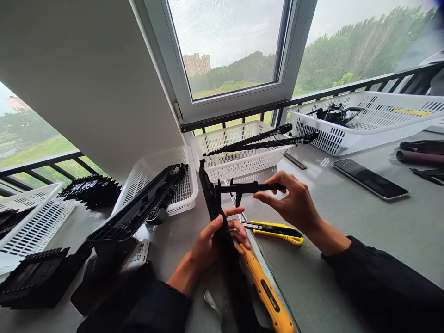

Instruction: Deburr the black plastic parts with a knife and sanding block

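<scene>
A long black strip (209,192) stands tilted at the near middle of the scene. It rises from the bottom edge of the view to a far tip in front of the middle basket (249,164). The left hand (208,245) holds it about halfway up, fingers (237,212) wrapped around its edges and thumb laid on the left face.

The right hand (294,203) holds a black caliper (249,187) level, pinching the beam between thumb and fingertips at its right end. The caliper's jaws meet the strip near its far tip. Whether they actually clamp it is hard to tell.

The strip looks like moulded plastic: light, fairly stiff along its length, but thin enough to flex or twist if gripped only at one end. The mid-length hold by the edges seems the steadiest place. The caliper looks light and rigid too, and is best held by the beam, clear of the slider.

On the grey surface (347,222) just right of the strip lie two yellow knives, one (267,291) near and one (277,229) under the right hand. A phone (369,179) lies further right. Thin black rods (263,138) rest across the middle basket, and another black part (145,203) leans out of the left basket (185,192).
</scene>
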Motion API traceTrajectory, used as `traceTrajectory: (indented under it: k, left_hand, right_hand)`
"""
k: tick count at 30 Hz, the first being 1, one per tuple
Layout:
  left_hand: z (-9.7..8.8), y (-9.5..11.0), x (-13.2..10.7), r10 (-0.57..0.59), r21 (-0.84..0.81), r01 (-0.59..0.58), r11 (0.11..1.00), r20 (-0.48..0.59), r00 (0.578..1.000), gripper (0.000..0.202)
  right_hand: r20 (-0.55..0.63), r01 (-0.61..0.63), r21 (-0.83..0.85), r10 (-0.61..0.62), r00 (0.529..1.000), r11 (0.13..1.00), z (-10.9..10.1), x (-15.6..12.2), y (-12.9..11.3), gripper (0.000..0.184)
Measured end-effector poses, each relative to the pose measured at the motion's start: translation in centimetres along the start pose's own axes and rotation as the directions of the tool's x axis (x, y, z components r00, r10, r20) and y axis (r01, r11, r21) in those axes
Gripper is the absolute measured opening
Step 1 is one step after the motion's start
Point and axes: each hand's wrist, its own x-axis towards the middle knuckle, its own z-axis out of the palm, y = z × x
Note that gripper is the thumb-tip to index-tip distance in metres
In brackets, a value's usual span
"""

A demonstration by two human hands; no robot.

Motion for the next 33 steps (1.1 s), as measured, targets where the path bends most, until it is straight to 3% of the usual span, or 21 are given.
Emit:
traceTrajectory:
  k: [8,13,20,33]
  left_hand:
    - [0.7,-0.4,0.2,-0.046,0.083,0.056,0.995,-0.113,0.993,0.046]
    - [0.7,-0.8,0.1,-0.101,0.153,0.115,0.982,-0.098,0.99,0.054]
    - [1.2,-0.5,0.2,-0.072,0.276,0.102,0.956,-0.115,0.991,0.049]
    - [1.7,-0.5,0.3,-0.071,0.317,0.119,0.941,-0.16,0.985,0.045]
  right_hand:
    - [-0.015,0.005,-0.054,-0.006,1.0,0.999,0.3,-0.3,-0.2,0.054]
    - [-0.06,0.03,-0.073,-0.035,0.998,0.997,0.1,-0.1,-0.2,0.051]
    - [0.034,0.096,-0.083,-0.093,0.995,0.992,0.5,-0.3,-0.2,0.039]
    - [0.064,0.134,-0.118,-0.128,0.99,0.984,0.7,-0.4,0.1,0.03]
